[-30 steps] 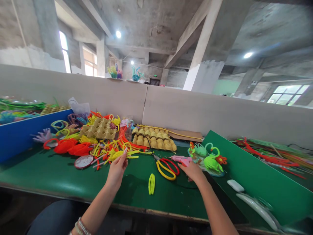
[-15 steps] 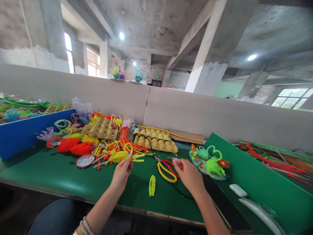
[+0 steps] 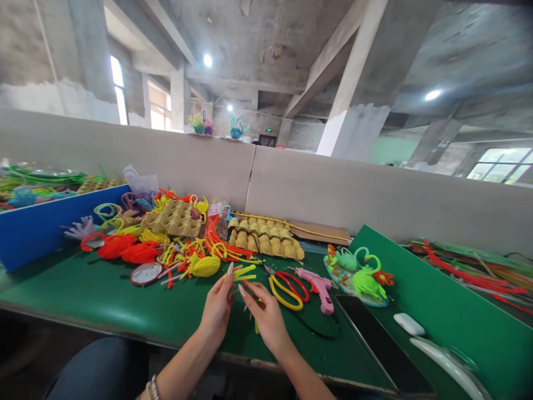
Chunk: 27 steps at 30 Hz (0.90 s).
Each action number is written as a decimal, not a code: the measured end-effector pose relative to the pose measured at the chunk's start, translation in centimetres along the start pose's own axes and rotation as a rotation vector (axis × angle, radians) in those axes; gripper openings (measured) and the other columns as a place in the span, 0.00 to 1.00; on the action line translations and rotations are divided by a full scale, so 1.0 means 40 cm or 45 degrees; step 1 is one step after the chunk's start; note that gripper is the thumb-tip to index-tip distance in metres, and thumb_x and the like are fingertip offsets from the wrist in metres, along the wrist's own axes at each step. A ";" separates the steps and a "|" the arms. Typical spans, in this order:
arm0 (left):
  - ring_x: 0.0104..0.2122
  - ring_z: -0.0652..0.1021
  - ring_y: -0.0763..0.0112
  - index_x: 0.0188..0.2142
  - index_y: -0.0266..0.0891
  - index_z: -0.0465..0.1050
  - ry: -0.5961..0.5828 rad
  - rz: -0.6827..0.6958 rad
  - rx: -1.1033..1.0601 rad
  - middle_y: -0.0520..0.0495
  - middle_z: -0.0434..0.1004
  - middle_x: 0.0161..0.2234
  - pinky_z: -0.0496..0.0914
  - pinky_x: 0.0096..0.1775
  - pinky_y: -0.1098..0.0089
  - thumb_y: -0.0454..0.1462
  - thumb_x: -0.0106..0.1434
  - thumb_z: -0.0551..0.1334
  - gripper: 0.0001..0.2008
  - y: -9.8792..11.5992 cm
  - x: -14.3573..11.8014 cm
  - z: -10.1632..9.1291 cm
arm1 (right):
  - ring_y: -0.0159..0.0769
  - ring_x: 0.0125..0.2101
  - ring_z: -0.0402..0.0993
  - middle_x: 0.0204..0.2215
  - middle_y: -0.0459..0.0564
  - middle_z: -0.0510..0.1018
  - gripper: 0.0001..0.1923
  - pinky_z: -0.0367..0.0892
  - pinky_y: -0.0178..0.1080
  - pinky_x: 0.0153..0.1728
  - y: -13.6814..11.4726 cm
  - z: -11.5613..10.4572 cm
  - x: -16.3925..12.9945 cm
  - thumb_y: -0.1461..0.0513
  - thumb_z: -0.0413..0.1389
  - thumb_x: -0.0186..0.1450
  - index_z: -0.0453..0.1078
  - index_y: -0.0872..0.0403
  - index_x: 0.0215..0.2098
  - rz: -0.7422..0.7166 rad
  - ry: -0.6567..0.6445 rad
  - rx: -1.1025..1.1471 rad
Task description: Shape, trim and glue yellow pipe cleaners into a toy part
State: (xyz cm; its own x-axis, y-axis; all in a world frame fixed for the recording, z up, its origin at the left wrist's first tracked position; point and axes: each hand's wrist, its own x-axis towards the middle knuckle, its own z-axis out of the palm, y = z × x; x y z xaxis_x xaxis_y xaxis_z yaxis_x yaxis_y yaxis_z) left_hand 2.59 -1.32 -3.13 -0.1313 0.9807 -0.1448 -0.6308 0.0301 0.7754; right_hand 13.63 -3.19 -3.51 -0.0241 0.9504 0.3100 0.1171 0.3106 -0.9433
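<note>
My left hand (image 3: 217, 300) is closed in a pinch on yellow pipe cleaners (image 3: 245, 273), whose ends stick out to the right past the fingertips. Close beside it, my right hand (image 3: 266, 316) has its fingers bent together near those strips; what lies between them is hidden. A yellow-green pipe-cleaner loop (image 3: 257, 328) shows partly behind the right hand on the table. Scissors with red and yellow handles (image 3: 287, 291) lie right of the hands. Beyond them a pink glue gun (image 3: 318, 286) rests on its side. A yellow pipe-cleaner bundle (image 3: 206, 266) sits behind the left hand.
Egg-carton trays (image 3: 266, 239) stand at the back, left of a green divider (image 3: 416, 300). Red pipe-cleaner pieces (image 3: 116, 247) and a round white-topped dish (image 3: 145, 273) are at left. A swan ornament (image 3: 366, 283), phone (image 3: 383, 344) and white case (image 3: 408, 324) are at right.
My right hand has let go of the glue gun and moved left, beside my left hand. My left hand has shifted slightly right and down, with the yellow pipe cleaners in it.
</note>
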 end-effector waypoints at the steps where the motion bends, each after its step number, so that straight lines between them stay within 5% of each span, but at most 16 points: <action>1: 0.32 0.75 0.70 0.36 0.41 0.79 0.002 -0.013 0.015 0.46 0.80 0.38 0.65 0.31 0.74 0.45 0.43 0.70 0.20 -0.003 -0.003 -0.001 | 0.37 0.33 0.73 0.38 0.52 0.76 0.18 0.69 0.34 0.26 0.001 0.003 0.000 0.51 0.56 0.59 0.75 0.52 0.41 0.005 0.025 0.018; 14: 0.36 0.76 0.67 0.40 0.42 0.78 0.069 -0.011 0.185 0.44 0.77 0.46 0.63 0.26 0.76 0.48 0.43 0.69 0.24 -0.036 -0.034 0.003 | 0.35 0.29 0.70 0.34 0.51 0.77 0.16 0.65 0.34 0.24 0.015 0.003 0.006 0.52 0.56 0.59 0.76 0.53 0.38 0.034 0.123 0.078; 18: 0.48 0.73 0.60 0.43 0.43 0.76 0.056 0.156 0.378 0.45 0.75 0.49 0.68 0.38 0.71 0.46 0.52 0.64 0.19 -0.013 -0.037 0.008 | 0.35 0.27 0.70 0.32 0.51 0.75 0.18 0.65 0.34 0.24 0.004 -0.012 0.014 0.50 0.56 0.58 0.76 0.54 0.37 0.029 0.114 0.065; 22: 0.50 0.72 0.58 0.41 0.38 0.77 -0.178 0.294 0.597 0.43 0.77 0.45 0.63 0.51 0.63 0.42 0.54 0.61 0.17 0.037 -0.018 0.008 | 0.35 0.29 0.71 0.33 0.50 0.75 0.18 0.66 0.34 0.25 -0.013 -0.026 0.017 0.50 0.55 0.58 0.75 0.54 0.36 0.011 0.043 0.008; 24: 0.48 0.73 0.57 0.39 0.36 0.78 -0.360 0.346 0.733 0.42 0.79 0.43 0.63 0.52 0.61 0.42 0.55 0.59 0.16 0.063 -0.006 0.004 | 0.34 0.27 0.71 0.32 0.50 0.75 0.17 0.66 0.34 0.26 -0.020 -0.033 0.017 0.50 0.54 0.59 0.73 0.54 0.36 0.018 0.006 -0.061; 27: 0.46 0.75 0.56 0.39 0.36 0.77 -0.434 0.327 0.865 0.42 0.79 0.43 0.66 0.50 0.61 0.42 0.55 0.60 0.16 0.088 0.007 -0.005 | 0.34 0.27 0.71 0.32 0.49 0.74 0.16 0.66 0.34 0.26 -0.025 -0.041 0.014 0.51 0.51 0.61 0.71 0.54 0.36 0.024 -0.024 -0.184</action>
State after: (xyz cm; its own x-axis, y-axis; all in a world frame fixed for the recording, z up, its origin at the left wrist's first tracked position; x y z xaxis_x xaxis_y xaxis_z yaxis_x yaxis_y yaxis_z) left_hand 0.18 -0.98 -0.59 0.1012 0.9746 0.1998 0.0056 -0.2014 0.9795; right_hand 15.13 -2.99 -2.20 -0.0391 0.9567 0.2885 0.2597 0.2885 -0.9216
